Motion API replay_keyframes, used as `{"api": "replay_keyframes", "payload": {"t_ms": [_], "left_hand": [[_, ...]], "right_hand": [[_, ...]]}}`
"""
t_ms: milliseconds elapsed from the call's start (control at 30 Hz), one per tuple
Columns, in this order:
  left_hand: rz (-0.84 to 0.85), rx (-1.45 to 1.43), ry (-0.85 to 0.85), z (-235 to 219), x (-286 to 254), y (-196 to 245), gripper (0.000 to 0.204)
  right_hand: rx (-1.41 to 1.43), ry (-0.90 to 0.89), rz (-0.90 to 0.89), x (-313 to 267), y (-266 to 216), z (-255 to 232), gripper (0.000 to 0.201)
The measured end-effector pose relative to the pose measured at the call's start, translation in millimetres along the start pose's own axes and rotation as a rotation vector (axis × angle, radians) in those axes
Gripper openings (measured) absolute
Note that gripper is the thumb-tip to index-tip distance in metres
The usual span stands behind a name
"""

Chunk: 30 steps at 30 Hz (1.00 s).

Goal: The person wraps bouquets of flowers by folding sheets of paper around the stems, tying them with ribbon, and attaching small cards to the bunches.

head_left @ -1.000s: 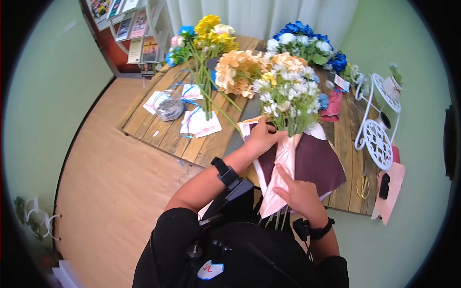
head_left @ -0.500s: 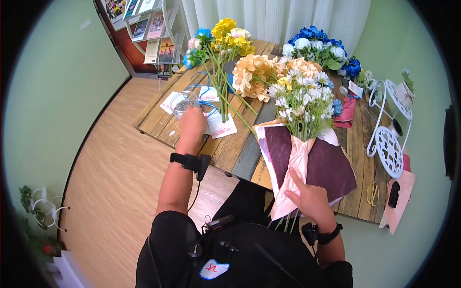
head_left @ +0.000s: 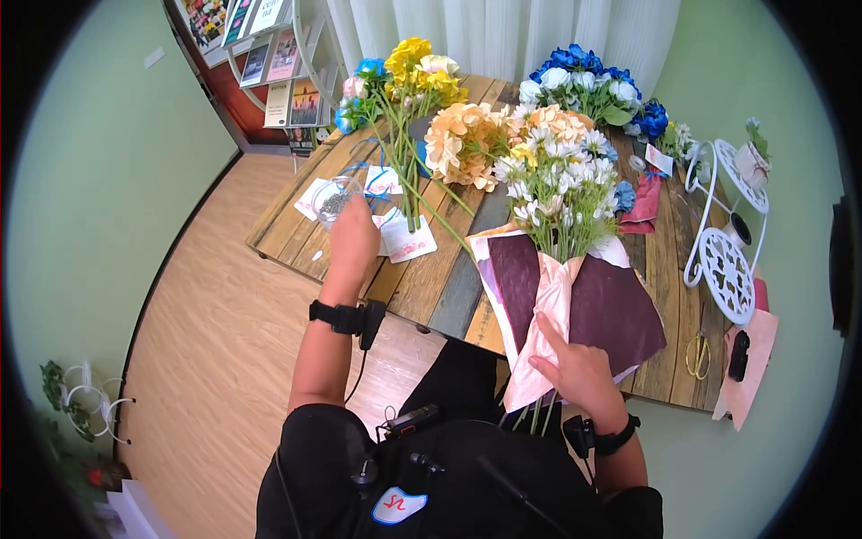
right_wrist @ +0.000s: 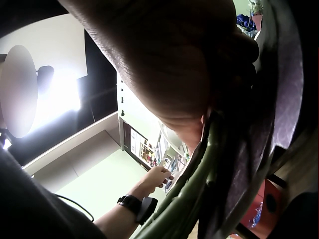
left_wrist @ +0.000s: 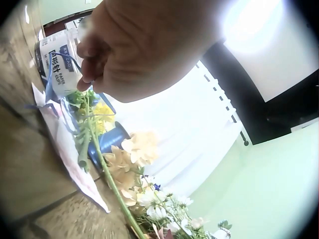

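In the head view my left hand (head_left: 356, 235) is at the clear jar (head_left: 337, 203) of paper clips. The left wrist view shows its fingers (left_wrist: 93, 62) curled beside the labelled jar (left_wrist: 59, 62); whether they pinch a clip is hidden. My right hand (head_left: 579, 377) grips the wrapped bouquet, its index finger and thumb lying over the pink paper (head_left: 554, 296). Dark purple wrapping (head_left: 615, 310) spreads at both sides, and white flowers (head_left: 561, 184) stand out above. Green stems (right_wrist: 212, 154) run beneath my right hand (right_wrist: 164, 64) in the right wrist view.
Printed cards (head_left: 409, 238) and blue ribbon lie near the jar. Yellow flowers (head_left: 411, 58), peach flowers (head_left: 462, 144) and blue flowers (head_left: 575, 61) are at the back. On the right are a white metal stand (head_left: 725, 274) and gold scissors (head_left: 698, 357).
My left hand has let go of the bouquet wrapping and moved left to the jar of clips. My right hand has kept its grip on the bouquet.
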<state>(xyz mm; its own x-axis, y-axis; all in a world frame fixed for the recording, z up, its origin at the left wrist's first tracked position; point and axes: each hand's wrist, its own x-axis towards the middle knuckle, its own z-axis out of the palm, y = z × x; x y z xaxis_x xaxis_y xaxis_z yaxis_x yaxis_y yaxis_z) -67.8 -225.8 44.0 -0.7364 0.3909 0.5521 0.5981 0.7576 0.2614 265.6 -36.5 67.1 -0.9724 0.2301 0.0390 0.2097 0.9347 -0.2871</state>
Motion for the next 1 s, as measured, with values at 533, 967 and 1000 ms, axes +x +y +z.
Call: {"api": "replay_keyframes", "payload": {"t_ms": [533, 967, 1000], "left_hand": [[-0.458, -1.241, -1.031, 15, -59, 160, 0.013], [-0.474, -1.179, -1.245, 11, -59, 192, 0.028], [-0.448, -1.185, -1.265, 14, -59, 194, 0.034]], "right_hand": [[0.040, -0.047, 0.058, 0, 1, -1, 0.063], [0.028, -0.014, 0.036, -2, 2, 1, 0.061], [0.022, -0.015, 0.034, -2, 2, 1, 0.061]]}}
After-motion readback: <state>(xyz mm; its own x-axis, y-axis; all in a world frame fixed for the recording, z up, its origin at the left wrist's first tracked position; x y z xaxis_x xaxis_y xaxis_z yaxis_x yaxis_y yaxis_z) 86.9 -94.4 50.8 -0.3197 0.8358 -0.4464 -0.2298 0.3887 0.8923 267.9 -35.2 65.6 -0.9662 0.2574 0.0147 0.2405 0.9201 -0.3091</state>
